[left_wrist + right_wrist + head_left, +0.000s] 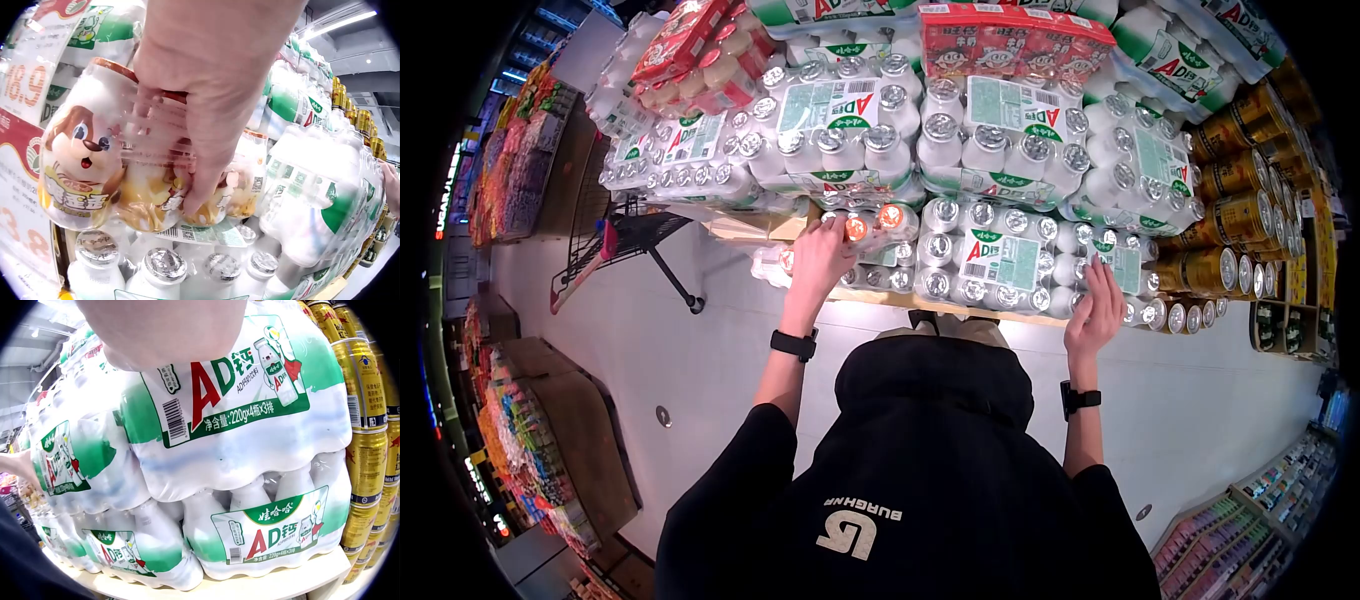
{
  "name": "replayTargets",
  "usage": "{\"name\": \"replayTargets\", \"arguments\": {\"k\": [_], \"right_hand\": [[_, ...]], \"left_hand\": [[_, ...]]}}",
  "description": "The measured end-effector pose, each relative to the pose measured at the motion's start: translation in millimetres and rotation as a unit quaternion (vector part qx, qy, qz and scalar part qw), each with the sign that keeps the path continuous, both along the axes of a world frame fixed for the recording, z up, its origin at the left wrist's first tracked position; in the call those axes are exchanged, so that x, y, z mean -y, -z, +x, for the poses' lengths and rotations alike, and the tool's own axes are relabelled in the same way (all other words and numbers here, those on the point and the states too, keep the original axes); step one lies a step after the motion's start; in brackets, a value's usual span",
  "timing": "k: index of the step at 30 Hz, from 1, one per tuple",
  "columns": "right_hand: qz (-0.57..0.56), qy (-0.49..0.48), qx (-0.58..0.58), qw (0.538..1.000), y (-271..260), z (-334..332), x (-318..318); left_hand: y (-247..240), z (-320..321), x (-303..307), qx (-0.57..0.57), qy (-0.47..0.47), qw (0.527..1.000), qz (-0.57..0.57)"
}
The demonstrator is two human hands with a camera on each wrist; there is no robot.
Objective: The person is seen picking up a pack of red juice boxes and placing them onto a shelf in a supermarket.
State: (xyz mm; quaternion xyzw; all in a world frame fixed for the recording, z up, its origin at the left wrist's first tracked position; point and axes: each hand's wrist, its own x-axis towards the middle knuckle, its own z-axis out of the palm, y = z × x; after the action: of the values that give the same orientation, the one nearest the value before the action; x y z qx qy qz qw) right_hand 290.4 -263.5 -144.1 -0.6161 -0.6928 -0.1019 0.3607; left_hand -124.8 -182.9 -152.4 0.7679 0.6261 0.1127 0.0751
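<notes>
Shrink-wrapped small bottles with orange caps and a cartoon dog on them form a bottle pack (84,150). My left hand (822,258) grips it, the thumb over the front and the other fingers partly hidden behind the caps. Foil-capped white bottles (164,265) stand right under that pack in the left wrist view. Over at the right, my right hand (1098,305) rests with fairly straight fingers on a wrapped milk drink pack (250,437) with a green and white label. Its fingertips are out of sight in the right wrist view.
More milk packs (995,262) are stacked in tiers ahead, with red cartons (1015,45) on top. Gold cans (1200,270) line the right side. A wooden shelf edge (880,298) runs in front of me. A shopping cart (635,235) stands at the left; price signs (22,81) hang beside the bottles.
</notes>
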Motion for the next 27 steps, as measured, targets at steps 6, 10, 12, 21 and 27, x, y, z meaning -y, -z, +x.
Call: {"name": "replayTargets", "arguments": {"k": [6,10,12,21,27], "right_hand": [[0.009,0.006,-0.007,1.000,1,1,-1],[0.007,0.016,0.001,1.000,2,-1,-1],[0.012,0.017,0.001,1.000,2,0,-2],[0.006,0.015,0.007,1.000,1,0,-2],[0.018,0.021,0.006,1.000,5,3,-4]], "left_hand": [[0,-4,-4,0.004,0.032,0.999,0.021],[-4,-7,-5,-0.010,0.056,0.998,0.016],[-7,-6,-13,0.002,0.060,0.997,0.039],[-4,12,-9,-0.021,0.061,0.996,0.057],[-35,51,18,0.130,0.102,0.968,0.189]]}}
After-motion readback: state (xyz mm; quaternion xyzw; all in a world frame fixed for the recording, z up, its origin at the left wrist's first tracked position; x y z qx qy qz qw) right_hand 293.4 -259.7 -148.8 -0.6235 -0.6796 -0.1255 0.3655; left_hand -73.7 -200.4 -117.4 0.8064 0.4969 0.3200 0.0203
